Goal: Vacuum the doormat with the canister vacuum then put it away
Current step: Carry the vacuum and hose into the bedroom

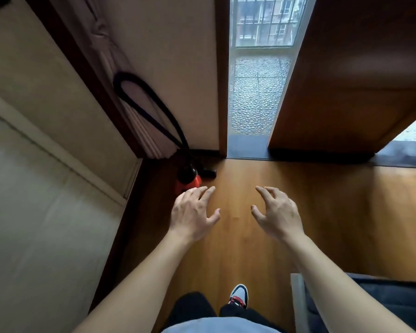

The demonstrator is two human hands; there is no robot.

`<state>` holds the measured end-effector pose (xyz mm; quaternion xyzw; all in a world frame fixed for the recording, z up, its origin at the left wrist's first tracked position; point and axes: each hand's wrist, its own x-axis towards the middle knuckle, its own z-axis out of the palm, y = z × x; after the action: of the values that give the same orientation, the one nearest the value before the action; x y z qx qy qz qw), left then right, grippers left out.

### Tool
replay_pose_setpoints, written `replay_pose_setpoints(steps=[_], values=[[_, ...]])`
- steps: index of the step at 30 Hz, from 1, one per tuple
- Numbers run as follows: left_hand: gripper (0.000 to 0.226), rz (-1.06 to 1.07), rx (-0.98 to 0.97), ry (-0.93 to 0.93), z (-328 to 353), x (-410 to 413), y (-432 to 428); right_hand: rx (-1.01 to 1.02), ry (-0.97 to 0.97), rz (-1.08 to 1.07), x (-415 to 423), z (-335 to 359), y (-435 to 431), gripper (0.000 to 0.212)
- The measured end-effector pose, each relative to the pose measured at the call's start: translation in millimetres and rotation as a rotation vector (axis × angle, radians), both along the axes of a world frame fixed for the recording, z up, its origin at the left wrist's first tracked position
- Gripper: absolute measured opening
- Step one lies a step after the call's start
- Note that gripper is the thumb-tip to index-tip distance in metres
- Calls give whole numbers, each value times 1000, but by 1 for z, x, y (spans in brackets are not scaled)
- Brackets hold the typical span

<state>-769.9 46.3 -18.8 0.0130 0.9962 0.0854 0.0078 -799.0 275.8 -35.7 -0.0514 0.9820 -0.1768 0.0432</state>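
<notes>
Both grips are empty and open. Count: two grips, one canister vacuum, one hose, one shoe.

Our left grip (193,212) has its fingers spread and loosely bent, holding nothing. Its fingertips overlap the near edge of the red canister vacuum (194,181) in view; we cannot tell whether they touch it. Our right grip (279,212), right of the vacuum and apart from it, is spread the same way and holds nothing.

The vacuum sits on the wooden floor (250,248) in the wall corner. Its black hose (183,146) loops up the wall behind it. A brown door (346,80) stands well right of the vacuum, and our shoe (238,296) lies nearer us.
</notes>
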Motion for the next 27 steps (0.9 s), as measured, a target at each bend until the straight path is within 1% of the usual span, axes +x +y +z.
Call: replay_pose_setpoints(steps=[6, 12, 17, 22, 27], values=[[65, 42, -1, -19, -8, -55, 8, 15, -31, 60, -62, -7, 3, 61], [64, 102, 39, -45, -24, -118, 4, 36, -52, 82, -124, -21, 0, 60], [63, 140, 82, -9, -32, -207, 1, 71, -40, 97, -212, -20, 3, 60], [63, 134, 110, -37, -39, -305, 2, 138, -18, 131, -313, -9, 3, 60], [64, 157, 95, -37, -33, -377, -13, 161, 21, 203, -392, 3, -13, 62]])
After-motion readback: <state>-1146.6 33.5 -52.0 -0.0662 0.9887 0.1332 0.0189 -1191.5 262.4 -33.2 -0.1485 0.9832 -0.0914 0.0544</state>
